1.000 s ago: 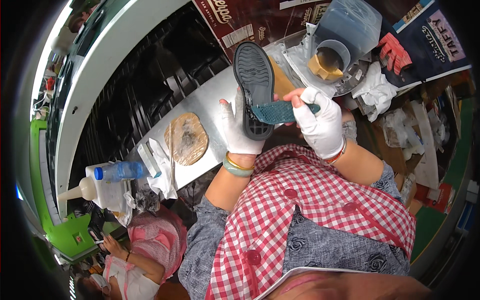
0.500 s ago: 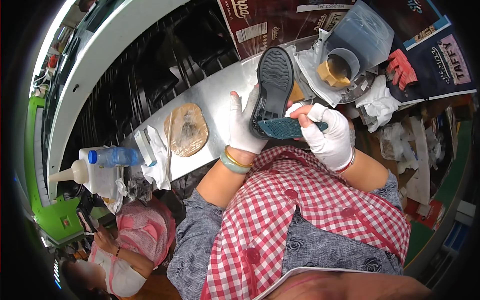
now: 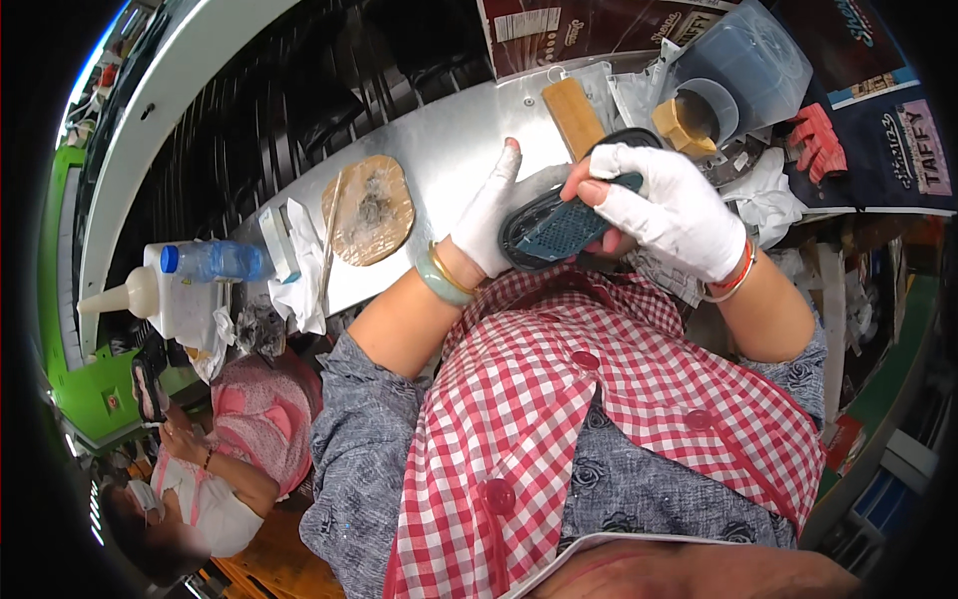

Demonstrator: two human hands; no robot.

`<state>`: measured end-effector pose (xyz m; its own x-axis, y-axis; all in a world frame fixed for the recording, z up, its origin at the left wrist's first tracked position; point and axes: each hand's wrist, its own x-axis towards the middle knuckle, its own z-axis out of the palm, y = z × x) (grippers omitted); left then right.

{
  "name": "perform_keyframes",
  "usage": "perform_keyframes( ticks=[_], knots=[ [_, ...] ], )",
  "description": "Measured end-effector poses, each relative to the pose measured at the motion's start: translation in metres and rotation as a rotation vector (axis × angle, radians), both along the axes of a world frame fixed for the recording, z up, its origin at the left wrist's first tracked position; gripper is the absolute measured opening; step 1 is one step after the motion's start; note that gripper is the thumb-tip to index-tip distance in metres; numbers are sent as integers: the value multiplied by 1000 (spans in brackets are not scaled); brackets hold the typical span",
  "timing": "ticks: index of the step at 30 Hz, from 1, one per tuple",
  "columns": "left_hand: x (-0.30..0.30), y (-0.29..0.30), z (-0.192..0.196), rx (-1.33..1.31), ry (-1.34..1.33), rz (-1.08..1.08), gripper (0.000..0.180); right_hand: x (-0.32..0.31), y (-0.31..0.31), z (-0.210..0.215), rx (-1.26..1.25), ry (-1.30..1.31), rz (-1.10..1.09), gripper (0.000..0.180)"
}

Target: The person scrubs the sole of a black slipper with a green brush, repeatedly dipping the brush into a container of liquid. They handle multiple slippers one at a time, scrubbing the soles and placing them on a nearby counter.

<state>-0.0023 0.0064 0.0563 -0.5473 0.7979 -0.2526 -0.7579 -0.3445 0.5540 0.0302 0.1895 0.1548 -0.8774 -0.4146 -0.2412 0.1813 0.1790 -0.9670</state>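
A black shoe sole (image 3: 515,222) lies tilted across my left hand (image 3: 489,222), which wears a white glove with bare fingertips. The left thumb points up beside the sole, and the other fingers are hidden beneath it. My right hand (image 3: 679,205), gloved the same way, grips a flat dark-teal tool with a dotted face (image 3: 561,232), perhaps a brush. The dotted part rests over the near end of the sole's inside. Much of the sole's middle is covered by the right hand.
On the metal bench (image 3: 439,150) lie a brown plastic-wrapped disc (image 3: 371,210) and a tan block (image 3: 576,117). A cup (image 3: 720,100) with a yellow sponge (image 3: 683,125) sits before a clear bin (image 3: 743,65). Bottles (image 3: 215,262) stand left; a co-worker (image 3: 225,479) sits beyond.
The sole has tipped from upright to slanting right and lower, its inside turned up more. My right hand has come over it with the teal tool. The tan block is more exposed.
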Motion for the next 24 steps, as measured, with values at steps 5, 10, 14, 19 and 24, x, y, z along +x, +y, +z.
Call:
perform_keyframes(
  ticks=[5, 10, 14, 19, 24],
  knots=[
    [-7, -5, 2, 2, 23, -141, 73, -11, -6, 3, 74, 47, 106, 23],
    [-10, -9, 6, -71, 84, -194, 58, -18, -15, 8, 107, 29, 179, 21],
    [-20, -15, 3, -50, 21, -274, 62, -21, -13, 6, 113, 42, 190, 20],
    [-17, -20, -1, -186, -121, -285, 86, -14, 9, -6, 50, 3, 178, 20],
    [-26, -28, -21, -171, -115, -368, 87, 6, 39, -31, 35, -66, 75, 21]
  ],
)
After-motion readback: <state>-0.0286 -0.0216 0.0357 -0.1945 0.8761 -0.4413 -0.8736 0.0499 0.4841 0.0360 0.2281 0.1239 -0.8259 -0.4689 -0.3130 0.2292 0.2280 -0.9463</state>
